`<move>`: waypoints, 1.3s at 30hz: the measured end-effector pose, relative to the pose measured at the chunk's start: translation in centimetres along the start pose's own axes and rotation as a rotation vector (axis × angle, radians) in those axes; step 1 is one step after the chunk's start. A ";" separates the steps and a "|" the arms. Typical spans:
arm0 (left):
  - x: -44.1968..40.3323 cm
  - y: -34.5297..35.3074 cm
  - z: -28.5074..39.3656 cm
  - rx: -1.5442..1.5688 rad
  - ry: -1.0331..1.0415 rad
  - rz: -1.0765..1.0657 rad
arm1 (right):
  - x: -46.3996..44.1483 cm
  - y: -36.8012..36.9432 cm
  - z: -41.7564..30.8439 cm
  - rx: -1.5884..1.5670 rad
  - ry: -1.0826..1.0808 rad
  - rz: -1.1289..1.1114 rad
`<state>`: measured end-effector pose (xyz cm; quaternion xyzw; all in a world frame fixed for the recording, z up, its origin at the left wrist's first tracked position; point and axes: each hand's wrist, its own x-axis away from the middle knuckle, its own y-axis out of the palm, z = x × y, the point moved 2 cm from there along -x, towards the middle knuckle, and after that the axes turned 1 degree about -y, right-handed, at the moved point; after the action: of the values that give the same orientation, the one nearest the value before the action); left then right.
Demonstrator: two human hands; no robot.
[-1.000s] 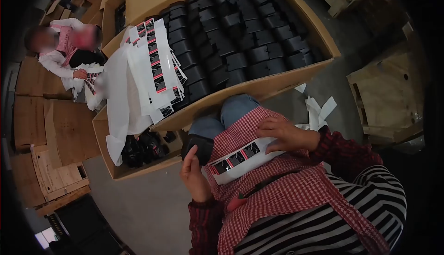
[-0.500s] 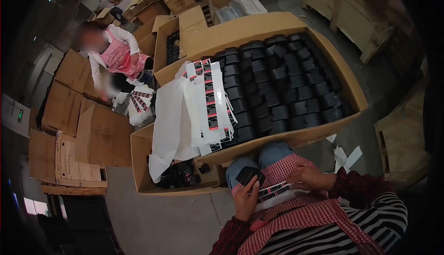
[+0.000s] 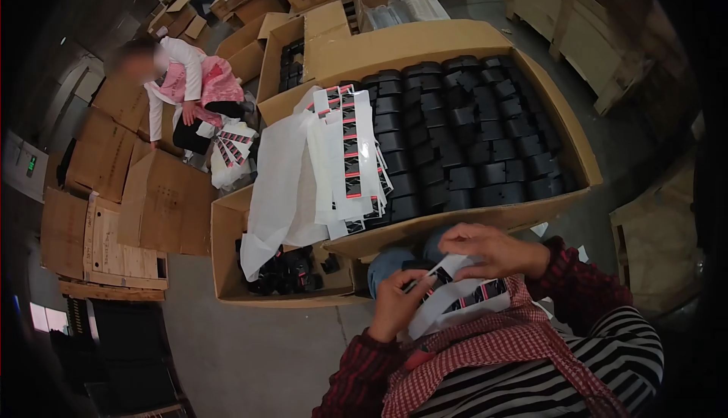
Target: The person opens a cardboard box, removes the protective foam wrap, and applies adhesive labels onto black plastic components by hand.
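My left hand (image 3: 398, 303) is closed, thumb and fingers pinching the left end of a white label strip (image 3: 450, 265) with dark printed labels. My right hand (image 3: 491, 254) comes in from the other side, its fingers closed on the strip's upper right part. Under both hands, over my checked apron, lies a white sheet of black-and-red labels (image 3: 485, 292). Whether a black plastic part is hidden behind my left fingers I cannot make out. In front of my knees stands a large carton (image 3: 455, 224) filled with rows of black plastic parts (image 3: 478, 133).
Label sheets (image 3: 351, 152) and white backing paper (image 3: 277, 190) lie across the carton's left side. A smaller open box (image 3: 227, 285) at left holds black parts (image 3: 280, 272). Another person (image 3: 178, 84) in a pink apron sits beyond, among cartons (image 3: 171, 202). A wooden crate (image 3: 569, 20) stands behind right.
The black plastic part in my left hand is no longer visible; that hand now pinches a label strip. My right hand has moved up and left, lifting the strip. The other person leans lower.
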<state>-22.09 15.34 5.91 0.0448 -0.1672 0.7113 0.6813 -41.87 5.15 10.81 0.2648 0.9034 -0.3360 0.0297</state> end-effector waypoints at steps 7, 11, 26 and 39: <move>0.3 -1.1 1.9 0.117 -0.024 -0.039 | -0.6 0.5 -0.1 0.144 -0.154 0.038; 0.6 -1.0 2.9 0.021 -0.025 -0.057 | -0.9 0.4 -0.5 -0.010 -0.023 0.010; -0.3 0.3 2.4 -0.055 0.066 -0.131 | 0.7 0.6 -0.9 -0.211 0.096 0.246; 0.8 -0.6 2.0 -0.009 -0.310 -0.341 | 4.0 0.4 -1.4 -0.106 0.137 0.389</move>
<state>-21.86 15.53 8.09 0.1779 -0.2632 0.5698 0.7579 -44.91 8.05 10.73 0.4544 0.8516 -0.2572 0.0465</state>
